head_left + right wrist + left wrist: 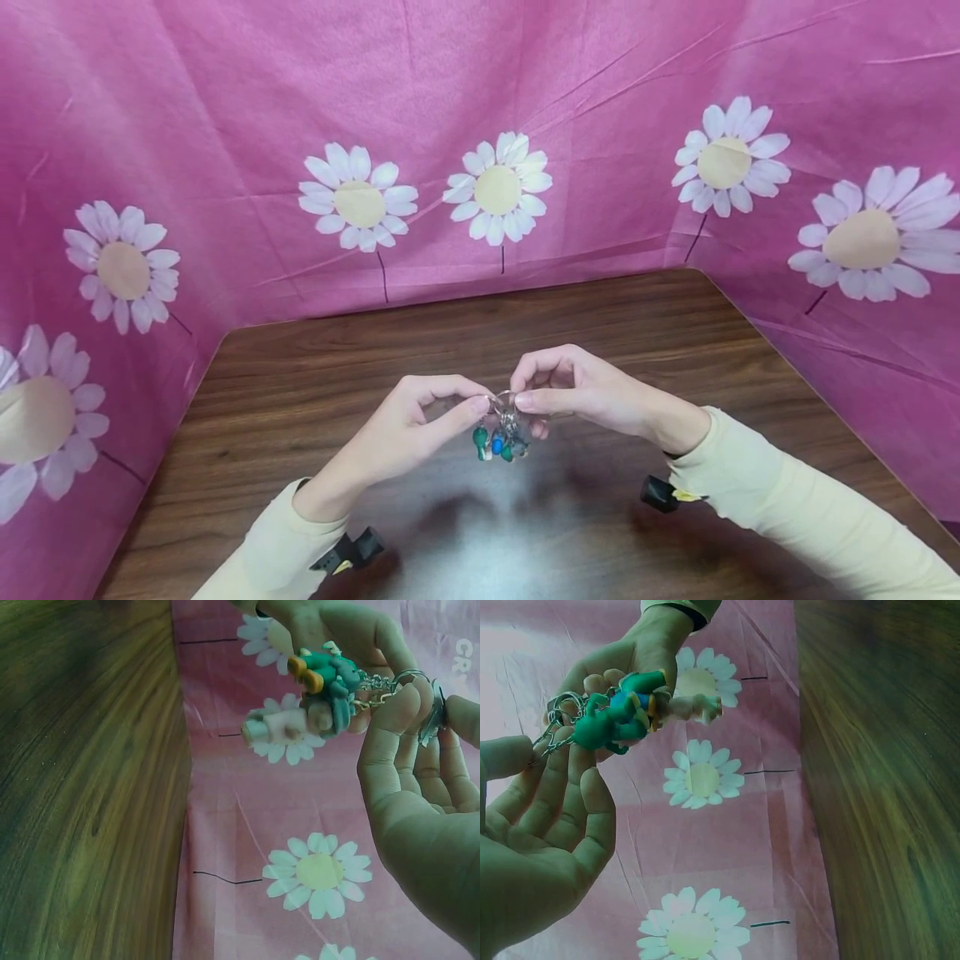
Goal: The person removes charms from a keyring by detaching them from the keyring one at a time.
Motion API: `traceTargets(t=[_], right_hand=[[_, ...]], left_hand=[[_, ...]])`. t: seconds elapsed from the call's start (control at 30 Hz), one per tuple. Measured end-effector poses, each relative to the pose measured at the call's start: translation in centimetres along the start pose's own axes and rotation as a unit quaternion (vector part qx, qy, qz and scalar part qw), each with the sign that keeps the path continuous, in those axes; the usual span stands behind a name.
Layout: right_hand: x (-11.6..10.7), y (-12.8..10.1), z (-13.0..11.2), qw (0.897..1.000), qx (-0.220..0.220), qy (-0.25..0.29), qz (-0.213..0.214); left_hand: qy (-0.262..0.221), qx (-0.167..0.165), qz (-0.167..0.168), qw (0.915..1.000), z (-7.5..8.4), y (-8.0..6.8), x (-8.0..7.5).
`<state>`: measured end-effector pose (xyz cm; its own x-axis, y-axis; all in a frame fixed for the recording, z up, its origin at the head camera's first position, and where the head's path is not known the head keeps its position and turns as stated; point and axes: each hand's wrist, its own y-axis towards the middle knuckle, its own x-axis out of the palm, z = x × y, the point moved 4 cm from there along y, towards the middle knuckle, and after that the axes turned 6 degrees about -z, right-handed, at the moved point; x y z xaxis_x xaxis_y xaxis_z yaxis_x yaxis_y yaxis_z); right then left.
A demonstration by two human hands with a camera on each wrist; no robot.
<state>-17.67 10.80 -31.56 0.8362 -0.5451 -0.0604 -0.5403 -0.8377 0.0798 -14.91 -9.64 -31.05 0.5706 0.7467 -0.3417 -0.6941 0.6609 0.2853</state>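
Here, key ring (504,403) pinched between left hand (408,429) and right hand (581,392), charms (497,442) dangling above table (300,375)

key ring (504,402): shiny metal; charms (497,442): glossy plastic; table (675,333): polished wood

Desk: we see a dark brown wood-grain desk (315,375) with a rounded far corner.
Backdrop: we see pink cloth (450,75) standing round the desk on three sides, creased, printed with white daisies (497,189).
Light: we see a soft glare on the near desk surface.
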Motion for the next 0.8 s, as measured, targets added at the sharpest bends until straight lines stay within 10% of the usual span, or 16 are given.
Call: traceTargets(t=[0.8], right_hand=[[-0.25, 0.13, -0.11, 0.997, -0.062, -0.043, -0.01]], left_hand=[[0.013, 0.015, -0.014, 0.9997, 0.09, 0.1, -0.22]])
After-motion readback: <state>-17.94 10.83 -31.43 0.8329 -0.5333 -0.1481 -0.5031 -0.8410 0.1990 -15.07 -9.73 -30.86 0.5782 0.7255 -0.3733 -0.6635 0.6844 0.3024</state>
